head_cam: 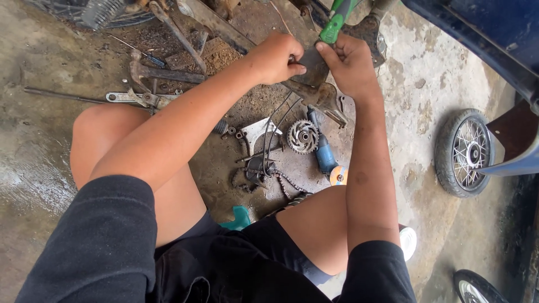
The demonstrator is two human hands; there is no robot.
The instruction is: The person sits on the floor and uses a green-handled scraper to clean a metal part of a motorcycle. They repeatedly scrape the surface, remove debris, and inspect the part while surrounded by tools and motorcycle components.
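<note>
Gripping the flat grey metal plate at top centre, we clench our left hand and right hand on it beside the green-handled tool; steady pressure seems wise. Below lies a toothed steel sprocket on the concrete floor.

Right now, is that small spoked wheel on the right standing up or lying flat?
Standing up: the small spoked wheel rests on its tyre edge, apparently leaning against the blue frame.
</note>
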